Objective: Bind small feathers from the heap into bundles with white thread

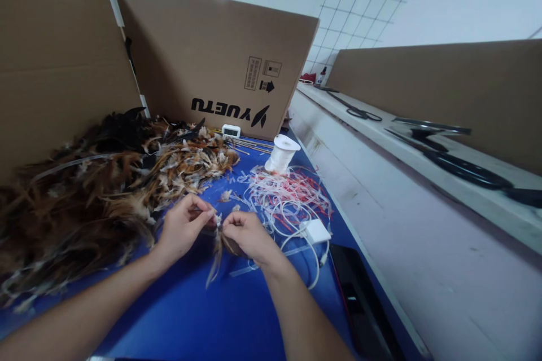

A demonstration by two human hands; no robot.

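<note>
Brown feathers [217, 256] with a pale, fluffy upper end hang between my two hands, above the blue tabletop [190, 316]. My left hand [182, 228] pinches at that fluffy end with thumb and forefinger. From the other side, my right hand [249, 235] has its fingertips closed on the same feathers, and a darker brown part shows under its fingers. Whether a thread runs between the fingertips is too small to tell. A large heap of brown, black and cream feathers [110, 197] lies left of and beyond my left hand.
Beyond my right hand, a white spool [282, 153] stands by tangled white and red strips [288, 194]. A white charger [317, 231] with cable and a black phone [364, 304] lie right. Cardboard [203, 51] stands behind. Scissors [364, 114] rest on the right ledge [423, 172].
</note>
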